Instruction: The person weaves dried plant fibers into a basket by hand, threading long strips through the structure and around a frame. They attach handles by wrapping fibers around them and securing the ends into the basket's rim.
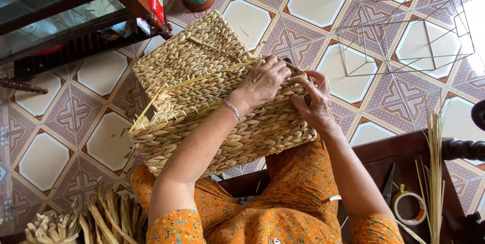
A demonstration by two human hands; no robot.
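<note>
One woven basket (202, 97) of pale dried straw rests on the person's lap, tilted above the patterned tile floor (101, 72), with its far corner reaching toward the dark glass-topped cabinet (60, 21). The left hand (262, 80) lies palm down on the basket's upper edge, its fingers (277, 68) curled and pressing on the weave near a loose yellow-green strand (202, 78) that runs across the top face. The right hand (316, 102) sits just beside it at the near right corner of the basket, its fingers bent and seemingly pinching a bit of weaving material, though the view is too poor to tell for sure whether they close on a strand or only push against the wall.

By the look of it, the weaving is well along: the visible faces are closely plaited, and what seems left is the rim and corners, where short straw ends (144, 120) stick out untrimmed along the left edge.

Counted: one basket, two hands, one bracelet (233, 109) on the left wrist. One bare wire frame (404, 37) stands on the floor at the far right, with part of perhaps a second at the top edge. One roll of tape (409, 207) lies on the dark wooden seat at the near right, beside one bundle of thin upright stalks (434, 173). Heaps of dried straw (101, 218) lie at the near left corner of the floor.
</note>
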